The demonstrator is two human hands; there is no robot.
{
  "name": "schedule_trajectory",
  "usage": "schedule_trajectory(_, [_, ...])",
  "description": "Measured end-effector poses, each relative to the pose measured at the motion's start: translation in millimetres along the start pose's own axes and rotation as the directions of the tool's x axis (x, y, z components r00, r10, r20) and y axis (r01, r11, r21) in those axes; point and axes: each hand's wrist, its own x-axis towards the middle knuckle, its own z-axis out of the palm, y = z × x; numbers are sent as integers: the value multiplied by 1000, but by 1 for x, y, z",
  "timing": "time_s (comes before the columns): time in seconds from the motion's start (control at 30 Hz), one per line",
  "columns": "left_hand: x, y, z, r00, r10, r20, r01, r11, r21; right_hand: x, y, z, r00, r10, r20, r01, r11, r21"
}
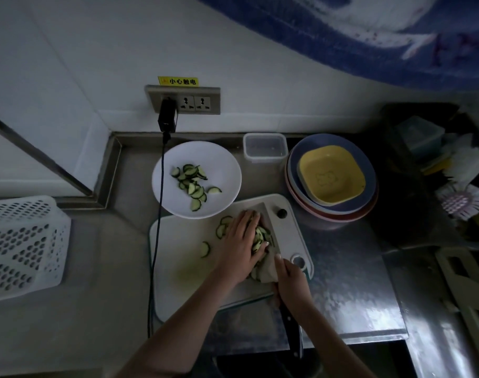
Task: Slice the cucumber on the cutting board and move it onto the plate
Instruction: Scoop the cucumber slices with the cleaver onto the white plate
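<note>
Head view: some slices [192, 184] lie on the plate [227, 165]. Beside it, the left hand [242, 242] presses a pile [260, 236] flat-fingered against the knife [269, 227], gripped by the right hand [290, 285]. A few strays remain.

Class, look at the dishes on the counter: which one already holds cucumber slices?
The white plate behind the cutting board; the stacked yellow dish holds none.

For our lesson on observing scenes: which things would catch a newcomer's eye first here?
Two bare hands meet over the white plastic cutting board: the left hand presses cucumber slices against the broad steel knife blade, whose handle the right hand grips. Behind the board, the round white plate already holds slices. To its right, a yellow square dish tops stacked plates.
</note>
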Motion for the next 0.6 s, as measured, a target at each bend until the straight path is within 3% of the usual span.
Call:
schedule_trajectory(0.1, [8,3,-8,999,33,-15,-33,999,-1,-3,-9,-3,999,28,22,-31,991,134])
schedule_trajectory(0.23, [22,0,-22,997,43,-61,-44,999,-16,0,-31,-4,999,-38,32,32,985,170])
schedule_trajectory(0.43, [56,-38,-61,992,-24,-126,27,999,25,41,-79,27,991,-131,31,131,991,22])
schedule_trajectory(0.6, [80,-81,-79,982,-163,-90,166,986,28,73,-115,63,992,-119,50,118,992,34])
